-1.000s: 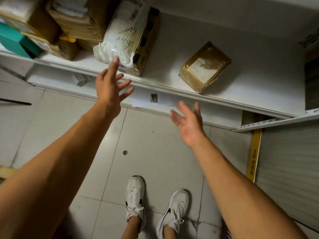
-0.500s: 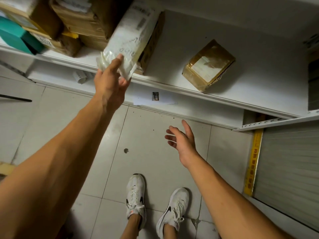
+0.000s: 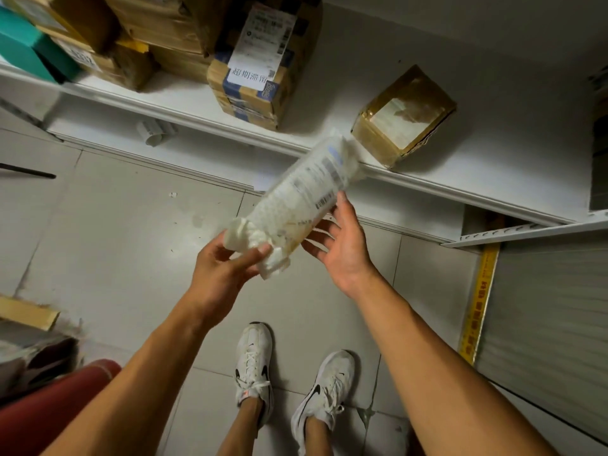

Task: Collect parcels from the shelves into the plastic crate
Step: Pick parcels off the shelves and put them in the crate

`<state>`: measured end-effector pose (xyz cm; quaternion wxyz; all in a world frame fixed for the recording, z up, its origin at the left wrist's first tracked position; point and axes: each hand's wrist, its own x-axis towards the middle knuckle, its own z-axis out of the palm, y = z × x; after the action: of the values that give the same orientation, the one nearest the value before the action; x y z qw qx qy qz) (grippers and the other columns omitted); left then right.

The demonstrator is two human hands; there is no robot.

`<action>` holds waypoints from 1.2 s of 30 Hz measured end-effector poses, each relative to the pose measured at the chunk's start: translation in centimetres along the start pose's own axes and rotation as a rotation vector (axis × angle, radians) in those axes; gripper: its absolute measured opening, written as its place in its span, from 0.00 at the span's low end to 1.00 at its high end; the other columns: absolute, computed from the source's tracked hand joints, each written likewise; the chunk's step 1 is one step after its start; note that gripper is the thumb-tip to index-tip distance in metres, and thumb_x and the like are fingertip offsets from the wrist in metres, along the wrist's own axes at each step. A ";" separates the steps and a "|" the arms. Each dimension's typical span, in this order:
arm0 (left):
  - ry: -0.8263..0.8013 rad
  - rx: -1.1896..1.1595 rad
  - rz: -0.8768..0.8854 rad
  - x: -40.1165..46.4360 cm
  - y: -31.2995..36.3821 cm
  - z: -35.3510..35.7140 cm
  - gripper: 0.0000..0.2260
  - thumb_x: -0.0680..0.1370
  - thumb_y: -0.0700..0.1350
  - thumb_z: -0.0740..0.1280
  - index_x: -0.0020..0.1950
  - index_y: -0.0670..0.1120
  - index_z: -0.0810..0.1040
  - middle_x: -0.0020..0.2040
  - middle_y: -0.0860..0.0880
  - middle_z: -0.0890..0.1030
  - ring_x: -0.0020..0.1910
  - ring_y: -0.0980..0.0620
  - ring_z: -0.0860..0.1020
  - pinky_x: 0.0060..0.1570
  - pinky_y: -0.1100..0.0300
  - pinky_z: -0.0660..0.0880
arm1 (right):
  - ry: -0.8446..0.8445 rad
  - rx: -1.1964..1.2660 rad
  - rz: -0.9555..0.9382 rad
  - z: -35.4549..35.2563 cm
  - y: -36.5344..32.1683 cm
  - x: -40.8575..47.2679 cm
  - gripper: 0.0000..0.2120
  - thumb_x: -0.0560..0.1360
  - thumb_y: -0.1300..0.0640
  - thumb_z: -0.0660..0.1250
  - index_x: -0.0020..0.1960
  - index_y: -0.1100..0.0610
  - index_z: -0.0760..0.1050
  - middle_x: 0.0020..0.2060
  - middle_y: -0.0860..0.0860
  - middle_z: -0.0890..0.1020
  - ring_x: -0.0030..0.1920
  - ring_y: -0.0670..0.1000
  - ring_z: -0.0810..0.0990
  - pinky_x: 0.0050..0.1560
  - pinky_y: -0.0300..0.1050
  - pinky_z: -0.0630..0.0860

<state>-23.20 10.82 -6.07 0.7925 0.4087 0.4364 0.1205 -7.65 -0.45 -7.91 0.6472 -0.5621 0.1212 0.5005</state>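
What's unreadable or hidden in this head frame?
- White plastic-wrapped parcel: label text motion-blurred.
- Right hand: fingers partly behind the parcel; contact unclear.
- Red plastic crate: cut off by the bottom-left edge, hidden by the left forearm.
- Stacked brown cardboard boxes: cropped at the top edge.

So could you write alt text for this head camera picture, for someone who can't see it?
Seen from above, a person's left hand pinches the end of a white plastic parcel held over a tiled floor, while the open right hand supports it from beneath. Behind, a white shelf holds cardboard boxes.
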 end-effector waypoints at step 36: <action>-0.384 0.221 -0.113 1.2 -4.7 13.3 0.35 0.66 0.38 0.63 0.73 0.53 0.74 0.61 0.45 0.82 0.56 0.45 0.81 0.49 0.51 0.79 | 0.142 0.097 -0.225 -10.0 0.8 -5.4 0.35 0.74 0.52 0.69 0.78 0.42 0.62 0.70 0.48 0.77 0.68 0.57 0.78 0.53 0.56 0.80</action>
<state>-12.76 1.31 -6.57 0.8169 0.4833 0.3104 -0.0523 -6.77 -11.75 -7.93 0.7154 -0.5741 0.1270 0.3774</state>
